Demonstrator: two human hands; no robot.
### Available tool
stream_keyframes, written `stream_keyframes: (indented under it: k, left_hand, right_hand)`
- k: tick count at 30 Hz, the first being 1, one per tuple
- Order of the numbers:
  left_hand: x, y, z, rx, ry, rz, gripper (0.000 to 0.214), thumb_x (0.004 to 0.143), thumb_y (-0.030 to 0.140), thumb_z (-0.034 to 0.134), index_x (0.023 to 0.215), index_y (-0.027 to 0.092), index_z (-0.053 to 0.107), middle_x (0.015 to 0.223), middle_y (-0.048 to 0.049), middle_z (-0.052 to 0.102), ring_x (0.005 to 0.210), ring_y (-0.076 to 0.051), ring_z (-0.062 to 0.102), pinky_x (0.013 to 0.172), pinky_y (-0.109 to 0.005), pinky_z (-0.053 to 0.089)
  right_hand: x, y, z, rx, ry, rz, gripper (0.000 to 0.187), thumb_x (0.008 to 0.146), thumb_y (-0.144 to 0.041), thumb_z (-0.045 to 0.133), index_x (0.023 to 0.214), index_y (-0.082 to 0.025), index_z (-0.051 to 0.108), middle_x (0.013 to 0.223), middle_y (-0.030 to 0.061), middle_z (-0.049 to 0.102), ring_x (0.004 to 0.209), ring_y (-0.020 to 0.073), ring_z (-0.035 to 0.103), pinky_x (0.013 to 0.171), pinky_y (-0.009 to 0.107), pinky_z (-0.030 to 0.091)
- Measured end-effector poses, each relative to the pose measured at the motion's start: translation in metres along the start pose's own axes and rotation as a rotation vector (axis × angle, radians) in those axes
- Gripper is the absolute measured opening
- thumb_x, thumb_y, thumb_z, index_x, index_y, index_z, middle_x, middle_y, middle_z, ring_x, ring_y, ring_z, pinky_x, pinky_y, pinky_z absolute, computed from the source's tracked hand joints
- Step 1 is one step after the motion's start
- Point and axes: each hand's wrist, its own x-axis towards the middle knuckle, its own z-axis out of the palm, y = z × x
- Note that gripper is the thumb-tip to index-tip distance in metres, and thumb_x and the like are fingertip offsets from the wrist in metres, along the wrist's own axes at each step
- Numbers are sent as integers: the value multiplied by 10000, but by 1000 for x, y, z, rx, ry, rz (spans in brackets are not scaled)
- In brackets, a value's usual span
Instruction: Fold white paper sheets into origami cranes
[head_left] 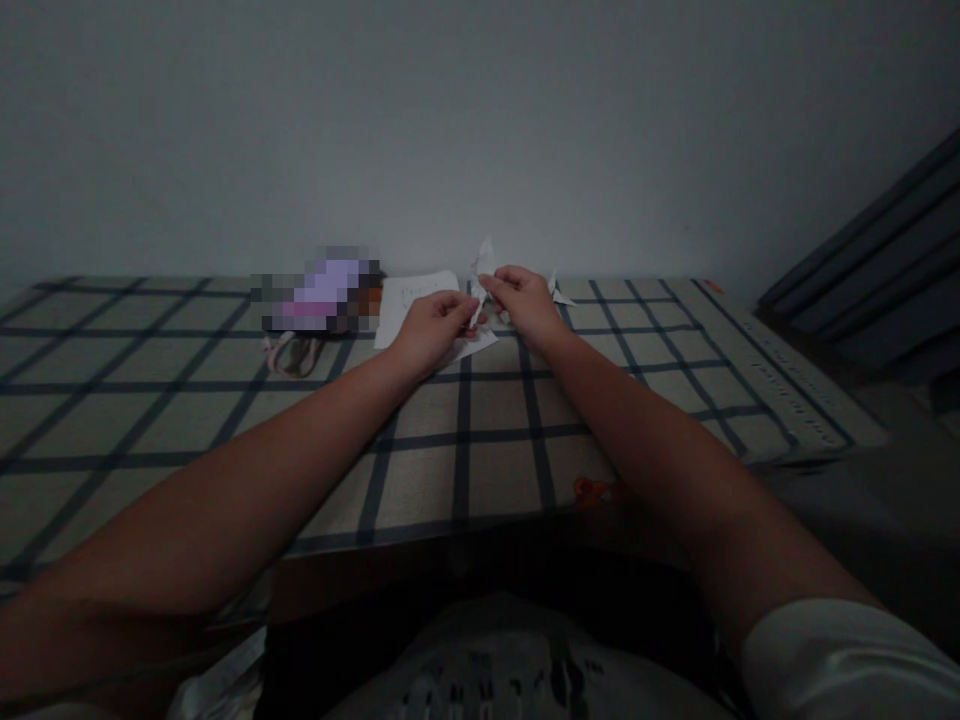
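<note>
Both my arms reach out over a checked cloth (487,470) in a dim room. My left hand (427,328) and my right hand (525,300) meet at a small folded piece of white paper (482,268), each pinching it between closed fingers. The paper's pointed tip sticks up above my right hand. Under my hands lies a flat white sheet (412,300). Another small white folded piece (559,292) lies just right of my right hand.
A blurred purple object (322,298) lies left of the sheet, with a pinkish looped cord (289,352) in front of it. A plain wall rises behind. A dark striped fabric (877,270) sits at the right. A small orange mark (596,490) shows on the cloth.
</note>
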Motion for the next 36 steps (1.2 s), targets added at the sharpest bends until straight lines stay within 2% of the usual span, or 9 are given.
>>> stream_keyframes:
  k: [4, 10, 14, 19, 23, 29, 36]
  left_hand:
    - [1, -3, -1, 51, 21, 31, 276, 763, 416, 745, 753, 144, 701, 709, -38, 677, 609, -118, 589, 630, -257, 520]
    - [5, -6, -6, -56, 124, 33, 356, 731, 445, 778, 945, 165, 725, 880, -48, 720, 773, -169, 670, 710, -313, 572]
    - [9, -5, -12, 10, 133, 90, 339, 724, 462, 791, 859, 156, 732, 816, -38, 708, 735, -144, 641, 723, -287, 558]
    - [9, -2, -14, 17, 201, 79, 323, 727, 455, 787, 825, 150, 740, 828, -53, 723, 727, -147, 636, 742, -304, 559]
    - [9, 0, -12, 1, 255, 68, 293, 715, 421, 791, 820, 153, 736, 809, -44, 715, 742, -152, 643, 745, -302, 554]
    - [10, -5, -10, -87, 186, -24, 362, 641, 427, 840, 819, 147, 695, 815, -36, 688, 728, -137, 627, 741, -297, 541]
    - [9, -2, -11, -34, 133, 0, 354, 640, 420, 849, 771, 148, 665, 739, -13, 646, 659, -108, 572, 707, -268, 518]
  right_hand:
    - [0, -2, -1, 39, -20, 39, 315, 876, -358, 675, 670, -184, 513, 572, -62, 473, 530, 64, 428, 527, 195, 365]
    - [0, -3, -2, 45, -135, 76, 341, 856, -342, 711, 641, -177, 504, 550, -65, 480, 526, 55, 447, 524, 178, 376]
    - [-2, -2, -2, 31, -190, 87, 330, 852, -350, 719, 649, -169, 531, 567, -57, 501, 543, 56, 466, 531, 174, 393]
    - [-1, 3, 1, 62, -237, 125, 255, 869, -381, 693, 759, -164, 615, 674, -29, 596, 576, 58, 527, 546, 173, 442]
    - [2, 7, 0, 120, -186, 120, 198, 882, -362, 677, 833, -174, 633, 730, -18, 637, 623, 70, 580, 564, 176, 476]
    - [5, 9, -4, 74, -180, 100, 192, 884, -309, 674, 771, -167, 614, 685, -19, 633, 615, 67, 578, 605, 180, 496]
    - [2, 5, 0, 52, -174, 77, 178, 922, -220, 609, 753, -177, 575, 630, -42, 596, 579, 63, 567, 591, 176, 472]
